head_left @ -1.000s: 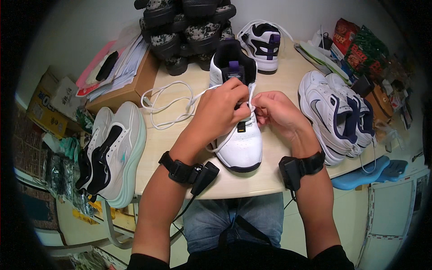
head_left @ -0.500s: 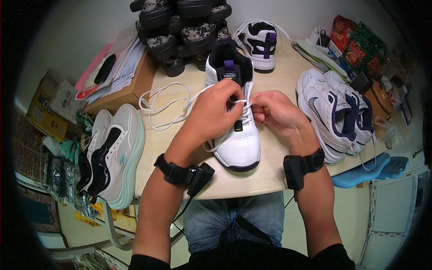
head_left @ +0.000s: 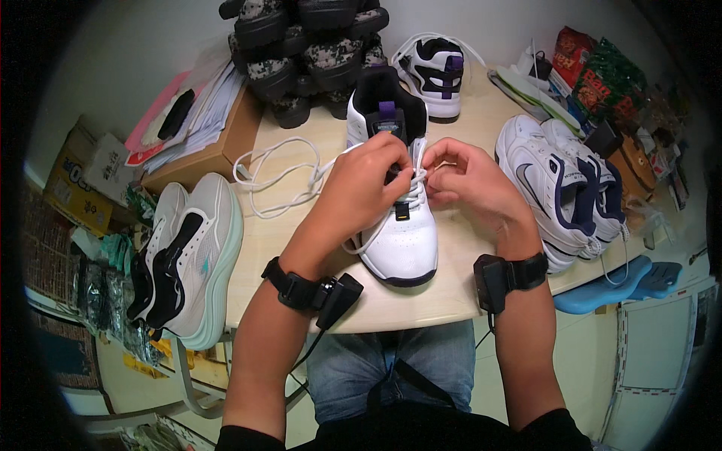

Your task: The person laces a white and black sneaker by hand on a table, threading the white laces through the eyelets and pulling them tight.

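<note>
A white high-top sneaker (head_left: 403,244) with a black collar and purple tab stands upright on the table, toe toward me. White shoelace (head_left: 418,183) crosses its tongue, and a long loose length lies looped on the table to the left. My left hand (head_left: 367,179) is closed over the lacing, thumb and fingers pinching the shoelace, and it covers part of the tongue. At the shoe's right edge, my right hand (head_left: 480,184) has curled fingers with the tips at the eyelets. It seems to grip the lace there, though the fingertips partly hide it.
The matching sneaker (head_left: 436,79) stands behind. White-and-navy sneakers (head_left: 530,184) sit at right, pale grey running shoes (head_left: 210,255) at left. Camouflage shoes (head_left: 331,64) are stacked at the back beside a cardboard box (head_left: 203,154) with papers. The table's front edge (head_left: 391,323) is near me.
My right hand has shifted slightly right and up, its fingers more bent and drawn back from the middle of the lacing. The left hand and shoe have moved slightly right.
</note>
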Motion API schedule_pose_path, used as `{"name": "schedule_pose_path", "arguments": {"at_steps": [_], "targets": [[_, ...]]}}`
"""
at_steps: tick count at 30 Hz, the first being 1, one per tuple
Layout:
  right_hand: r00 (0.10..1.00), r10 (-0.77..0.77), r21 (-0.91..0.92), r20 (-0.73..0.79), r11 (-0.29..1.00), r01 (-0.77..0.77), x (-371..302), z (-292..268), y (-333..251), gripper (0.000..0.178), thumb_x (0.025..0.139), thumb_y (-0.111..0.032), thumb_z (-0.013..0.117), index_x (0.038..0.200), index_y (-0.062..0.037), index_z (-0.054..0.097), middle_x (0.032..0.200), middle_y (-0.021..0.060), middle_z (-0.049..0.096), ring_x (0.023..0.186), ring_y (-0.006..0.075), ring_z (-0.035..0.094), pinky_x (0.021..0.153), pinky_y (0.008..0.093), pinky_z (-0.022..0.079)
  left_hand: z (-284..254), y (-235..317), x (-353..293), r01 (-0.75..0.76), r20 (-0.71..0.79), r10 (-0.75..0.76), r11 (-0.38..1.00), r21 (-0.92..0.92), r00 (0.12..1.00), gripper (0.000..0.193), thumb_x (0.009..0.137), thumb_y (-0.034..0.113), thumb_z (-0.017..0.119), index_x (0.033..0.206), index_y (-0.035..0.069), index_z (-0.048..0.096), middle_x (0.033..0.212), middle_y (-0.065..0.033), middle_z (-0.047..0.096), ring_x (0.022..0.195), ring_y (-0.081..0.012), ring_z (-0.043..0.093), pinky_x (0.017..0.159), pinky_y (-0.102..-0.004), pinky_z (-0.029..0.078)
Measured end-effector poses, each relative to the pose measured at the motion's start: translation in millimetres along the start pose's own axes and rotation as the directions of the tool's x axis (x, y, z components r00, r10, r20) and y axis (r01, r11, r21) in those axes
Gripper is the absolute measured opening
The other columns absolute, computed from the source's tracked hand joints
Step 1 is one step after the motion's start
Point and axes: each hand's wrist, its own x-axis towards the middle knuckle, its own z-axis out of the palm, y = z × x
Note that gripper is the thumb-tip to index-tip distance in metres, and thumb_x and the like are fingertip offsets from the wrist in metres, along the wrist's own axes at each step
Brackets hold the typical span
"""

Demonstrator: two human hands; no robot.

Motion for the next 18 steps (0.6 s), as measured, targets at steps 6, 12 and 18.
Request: {"name": "schedule_pose_path", "arguments": {"at_steps": [6, 12, 18], "targets": [[0.976, -0.21, -0.395, 0.049, 0.894, 0.212, 4.8, -5.4, 7.6, 0.01, 0.081, -0.003, 0.066, 0.088, 0.0016, 0.061, 0.08, 0.0046, 0.064, 0.073, 0.0115, 0.063, 0.066, 0.0258, 0.053, -2.1, 3.5, 0.0, 0.017, 0.007, -0.017, 1.0, -0.025, 1.0, 0.014, 0.084, 0.011, 0.066, 0.09, 0.0, 0.063, 0.098, -0.0082, 0.062, 0.075, -0.0222, 0.062, 0.067, -0.0304, 0.049], [0.897, -0.426, -0.557, 0.119, 0.719, 0.415, 3.5, -2.0, 8.2, 0.013, 0.08, -0.003, 0.066, 0.09, 0.0024, 0.061, 0.08, 0.0056, 0.065, 0.074, 0.013, 0.064, 0.066, 0.0265, 0.052, -2.6, 2.4, -0.5, 0.005, 0.004, -0.005, 1.0, -0.01, 1.0, 0.014, 0.084, 0.011, 0.065, 0.091, 0.0, 0.064, 0.1, -0.0079, 0.063, 0.076, -0.0219, 0.062, 0.068, -0.0304, 0.049], [0.854, -0.5, -0.599, 0.144, 0.643, 0.477, 2.3, 0.6, 6.5, 0.012, 0.077, 0.0, 0.064, 0.088, 0.0031, 0.06, 0.079, 0.0087, 0.065, 0.072, 0.0151, 0.066, 0.066, 0.0274, 0.053, -3.8, 4.0, 0.9, 0.021, 0.033, -0.021, 1.0, -0.003, 0.999, 0.014, 0.084, 0.011, 0.066, 0.091, 0.0, 0.064, 0.101, -0.0074, 0.063, 0.077, -0.022, 0.063, 0.068, -0.0303, 0.05]]}}
